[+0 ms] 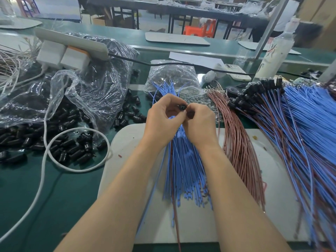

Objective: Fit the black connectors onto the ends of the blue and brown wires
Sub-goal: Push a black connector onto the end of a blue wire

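Pinching a black connector [182,106] between thumb and curled fingers, the left hand [163,117] was held above the far end of a fanned bundle of blue wires [183,166], and the right hand [200,122] met it from the other side, its fingers also curled and closed on the connector's right end. Whether a wire end sat between the right fingers could not be told, since the hands hid it. One blue wire and one brown wire ran down from under the hands toward the near edge of the pale mat [127,142] that lay on the green table [54,188]. Just to the right of the blue bundle lay a bundle of brown wires [238,142], partly on the same mat. Farther right was a thick heap of paired blue and brown wires with black connectors already on their far ends [300,128]. On the left of the table, loose black connectors [60,142] were scattered out of a crumpled clear plastic bag [87,91], and a white cable [76,167] looped across them. A smaller clear bag [174,75] lay beyond the hands, with a phone [236,71] and a white bottle [272,55] farther back to the right.
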Motion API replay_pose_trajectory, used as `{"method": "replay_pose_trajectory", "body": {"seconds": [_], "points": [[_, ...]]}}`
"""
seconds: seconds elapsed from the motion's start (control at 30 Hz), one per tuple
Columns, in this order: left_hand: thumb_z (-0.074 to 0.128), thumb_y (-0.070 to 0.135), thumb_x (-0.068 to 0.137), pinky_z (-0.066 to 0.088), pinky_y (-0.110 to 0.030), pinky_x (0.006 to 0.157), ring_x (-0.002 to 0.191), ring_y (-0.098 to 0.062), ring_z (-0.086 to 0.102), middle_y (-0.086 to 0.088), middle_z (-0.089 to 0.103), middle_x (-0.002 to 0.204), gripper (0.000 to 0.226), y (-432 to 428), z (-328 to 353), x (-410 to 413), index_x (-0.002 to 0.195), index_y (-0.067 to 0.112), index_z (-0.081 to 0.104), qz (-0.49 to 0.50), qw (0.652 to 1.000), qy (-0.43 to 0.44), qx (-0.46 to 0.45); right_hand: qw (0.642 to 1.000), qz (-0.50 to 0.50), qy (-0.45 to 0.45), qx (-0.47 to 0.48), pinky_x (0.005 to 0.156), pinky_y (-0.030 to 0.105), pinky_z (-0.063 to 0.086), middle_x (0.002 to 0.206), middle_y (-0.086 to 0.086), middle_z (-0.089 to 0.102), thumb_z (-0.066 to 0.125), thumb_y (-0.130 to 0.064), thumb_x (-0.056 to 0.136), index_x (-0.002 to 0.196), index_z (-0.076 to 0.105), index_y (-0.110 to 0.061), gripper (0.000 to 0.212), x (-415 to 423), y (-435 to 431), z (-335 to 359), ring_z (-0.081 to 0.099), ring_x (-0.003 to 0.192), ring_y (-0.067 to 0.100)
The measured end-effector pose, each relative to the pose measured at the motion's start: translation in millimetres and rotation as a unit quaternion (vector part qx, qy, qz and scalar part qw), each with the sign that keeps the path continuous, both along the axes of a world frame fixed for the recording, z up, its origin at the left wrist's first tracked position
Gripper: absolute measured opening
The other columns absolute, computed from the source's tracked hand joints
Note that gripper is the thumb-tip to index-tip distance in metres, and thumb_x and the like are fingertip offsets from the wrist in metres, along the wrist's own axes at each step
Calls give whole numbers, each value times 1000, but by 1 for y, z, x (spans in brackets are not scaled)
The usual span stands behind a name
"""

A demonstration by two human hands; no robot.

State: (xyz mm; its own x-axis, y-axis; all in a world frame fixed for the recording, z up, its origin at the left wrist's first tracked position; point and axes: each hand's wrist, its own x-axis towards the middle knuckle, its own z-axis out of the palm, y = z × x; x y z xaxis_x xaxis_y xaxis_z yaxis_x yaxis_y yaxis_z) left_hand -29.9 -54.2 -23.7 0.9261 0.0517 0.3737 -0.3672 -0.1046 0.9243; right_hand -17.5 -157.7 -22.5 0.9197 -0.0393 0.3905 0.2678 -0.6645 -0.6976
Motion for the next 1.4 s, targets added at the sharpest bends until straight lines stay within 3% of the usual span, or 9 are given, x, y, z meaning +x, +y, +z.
{"method": "replay_pose_trajectory", "body": {"seconds": [0.33, 0.63, 0.7, 0.77, 0.83, 0.9, 1.03, 1.27, 1.4], "points": [[60, -10, 78, 55, -35, 84, 83, -24, 67, -5, 69, 83, 29, -1, -1, 0, 82, 19, 63, 4, 1000, -9, 0, 1000, 3, -1, -7, 54, 22, 26, 64, -1, 51, 55, 1, 81, 70, 57, -11, 16, 1, 0, -1, 45, 60, 15], [62, -7, 81, 54, -36, 86, 88, -21, 67, -6, 70, 90, 20, 1, -3, 3, 89, 11, 64, 0, 1000, 15, 13, 999, 9, 37, -14, 48, 8, 33, 54, -12, 42, 59, -3, 83, 59, 49, -19, 31, 4, 0, -5, 39, 51, 4], [61, -4, 83, 54, -33, 84, 88, -20, 66, -5, 69, 90, 19, 2, -4, 5, 89, 14, 63, 9, 1000, 20, 8, 997, 19, 79, -14, 50, 11, 33, 55, -10, 50, 62, -11, 85, 67, 62, -16, 19, 6, -1, -4, 45, 53, 5], [61, -1, 84, 52, -27, 82, 85, -15, 65, -1, 68, 87, 21, 4, -5, 7, 86, 20, 61, 28, 999, 20, 8, 994, 4, 111, 10, 68, 21, 46, 72, -3, 66, 60, -14, 87, 85, 73, -14, 13, 9, -5, -1, 60, 68, 9], [62, 2, 85, 52, -26, 82, 85, -15, 65, 2, 67, 86, 24, 6, -6, 8, 84, 26, 60, 46, 999, 23, 10, 991, -33, 116, 51, 84, 32, 53, 92, 3, 72, 54, -7, 87, 100, 73, -13, 25, 12, -14, 1, 67, 86, 17], [63, 3, 86, 53, -27, 84, 87, -17, 65, 2, 67, 87, 24, 6, -8, 9, 84, 27, 59, 53, 998, 28, 9, 990, -77, 98, 62, 89, 30, 51, 100, 4, 71, 50, -2, 88, 110, 68, -12, 31, 12, -26, 2, 65, 93, 17], [62, 5, 87, 52, -22, 84, 87, -12, 65, 4, 68, 88, 22, 5, -9, 9, 86, 27, 60, 52, 998, 31, 16, 983, -152, 83, 62, 80, 21, 41, 103, 4, 68, 51, -4, 89, 108, 62, -13, 24, 15, -43, -5, 59, 98, 16], [63, 8, 88, 51, -19, 82, 86, -10, 64, 5, 68, 88, 22, 4, -9, 9, 86, 30, 59, 62, 997, 34, 20, 986, -115, 95, 70, 85, 20, 42, 112, 1, 63, 49, 1, 91, 115, 60, -14, 31, 19, -42, -9, 57, 105, 15], [62, 8, 88, 51, -20, 82, 84, -7, 64, 5, 68, 88, 18, 5, -9, 9, 89, 26, 60, 74, 997, 34, 16, 990, -118, 76, 5, 82, 19, 36, 117, 4, 61, 47, 0, 91, 118, 60, -15, 34, 18, -42, -11, 55, 105, 17]]}}
